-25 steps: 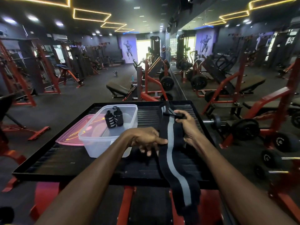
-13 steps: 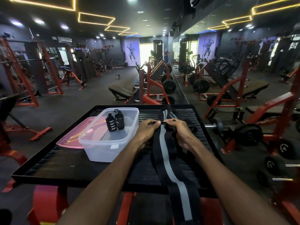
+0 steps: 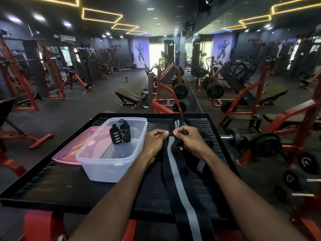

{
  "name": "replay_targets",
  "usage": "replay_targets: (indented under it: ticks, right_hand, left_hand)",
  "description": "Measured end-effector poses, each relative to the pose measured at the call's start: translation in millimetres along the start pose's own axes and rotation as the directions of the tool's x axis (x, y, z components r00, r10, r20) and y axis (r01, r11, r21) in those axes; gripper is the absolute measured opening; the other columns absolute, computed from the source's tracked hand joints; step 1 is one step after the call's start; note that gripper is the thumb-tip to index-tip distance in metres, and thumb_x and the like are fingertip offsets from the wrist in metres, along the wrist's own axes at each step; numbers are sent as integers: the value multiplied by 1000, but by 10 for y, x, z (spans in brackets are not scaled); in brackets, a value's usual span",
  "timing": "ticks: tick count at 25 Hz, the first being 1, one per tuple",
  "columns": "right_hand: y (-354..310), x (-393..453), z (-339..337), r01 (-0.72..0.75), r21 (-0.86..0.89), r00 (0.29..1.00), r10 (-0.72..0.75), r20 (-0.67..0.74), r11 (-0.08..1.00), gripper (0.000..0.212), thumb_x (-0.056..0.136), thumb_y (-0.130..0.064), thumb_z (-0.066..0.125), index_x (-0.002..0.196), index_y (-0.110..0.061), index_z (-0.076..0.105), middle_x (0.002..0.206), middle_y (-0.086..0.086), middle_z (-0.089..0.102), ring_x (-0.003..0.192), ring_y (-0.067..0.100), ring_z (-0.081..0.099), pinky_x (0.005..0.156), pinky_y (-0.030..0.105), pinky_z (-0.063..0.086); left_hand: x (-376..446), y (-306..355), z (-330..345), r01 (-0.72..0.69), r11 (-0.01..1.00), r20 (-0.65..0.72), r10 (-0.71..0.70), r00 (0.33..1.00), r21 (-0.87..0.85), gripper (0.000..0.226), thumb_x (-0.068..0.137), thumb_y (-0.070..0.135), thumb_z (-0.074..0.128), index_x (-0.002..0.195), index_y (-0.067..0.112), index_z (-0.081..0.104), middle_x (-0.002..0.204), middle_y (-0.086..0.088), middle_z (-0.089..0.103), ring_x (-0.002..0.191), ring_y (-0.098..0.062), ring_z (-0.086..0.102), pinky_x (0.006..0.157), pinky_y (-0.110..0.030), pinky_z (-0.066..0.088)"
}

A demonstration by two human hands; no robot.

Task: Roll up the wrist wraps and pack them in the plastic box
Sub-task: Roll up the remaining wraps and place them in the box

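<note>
A long black wrist wrap (image 3: 175, 173) with a grey stripe lies lengthwise on the black tray table (image 3: 52, 188) and hangs over its near edge. My left hand (image 3: 154, 140) and my right hand (image 3: 189, 140) both pinch its far end, fingers curled side by side. Another black wrap (image 3: 177, 120) with white stripes lies just beyond my hands. Left of them stands a clear plastic box (image 3: 107, 167) with two rolled wraps (image 3: 119, 133) upright inside.
A pink lid (image 3: 69, 153) lies under the box's left side. Red and black gym machines, benches and weight plates surround the table. A dumbbell (image 3: 232, 136) sits just off the table's right edge. A mirror wall runs along the right.
My left hand moved from the middle of the wrap up to its far end beside my right hand. Both hands now pinch that end together.
</note>
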State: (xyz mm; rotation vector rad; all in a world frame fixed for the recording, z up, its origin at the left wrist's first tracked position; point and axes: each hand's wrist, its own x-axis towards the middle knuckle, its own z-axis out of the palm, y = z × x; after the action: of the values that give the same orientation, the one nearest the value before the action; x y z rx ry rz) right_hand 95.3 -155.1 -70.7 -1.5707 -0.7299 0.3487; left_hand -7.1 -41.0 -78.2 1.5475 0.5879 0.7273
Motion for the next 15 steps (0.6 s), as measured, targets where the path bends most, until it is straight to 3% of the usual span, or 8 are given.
replay_targets:
  ticks: [4, 8, 12, 15]
  right_hand:
    - [49, 117, 4, 82, -107, 996, -84, -16, 991, 5, 90, -5, 69, 89, -1, 72, 87, 2, 69, 78, 7, 62, 66, 11, 48]
    - [137, 180, 8, 120, -107, 992, -123, -21, 987, 4, 86, -2, 71, 89, -2, 74, 92, 7, 72, 87, 14, 66, 79, 22, 52]
    - [121, 159, 10, 54, 25, 998, -54, 18, 998, 3, 87, 4, 69, 90, 5, 70, 83, 6, 69, 67, 6, 62, 52, 14, 47]
    - [99, 126, 6, -60, 184, 998, 54, 41, 981, 11, 85, 12, 66, 83, 2, 68, 81, 14, 70, 64, 19, 61, 46, 25, 47]
  left_hand:
    - [106, -95, 22, -20, 1000, -1, 20, 1000, 0, 11, 91, 11, 70, 82, 15, 72, 84, 0, 74, 81, -11, 67, 81, -25, 52]
    - [170, -202, 49, -15, 998, 44, 17, 999, -59, 14, 91, 21, 71, 87, 9, 74, 90, -9, 76, 91, -24, 72, 90, -41, 56]
    - [184, -257, 64, -76, 995, 55, 80, 995, -63, 12, 91, 13, 71, 79, 16, 70, 86, -6, 75, 86, -18, 70, 89, -39, 56]
    - [181, -241, 66, -100, 993, 54, 103, 993, -60, 19, 88, 5, 72, 77, 20, 69, 85, -1, 74, 86, -13, 69, 87, -33, 55]
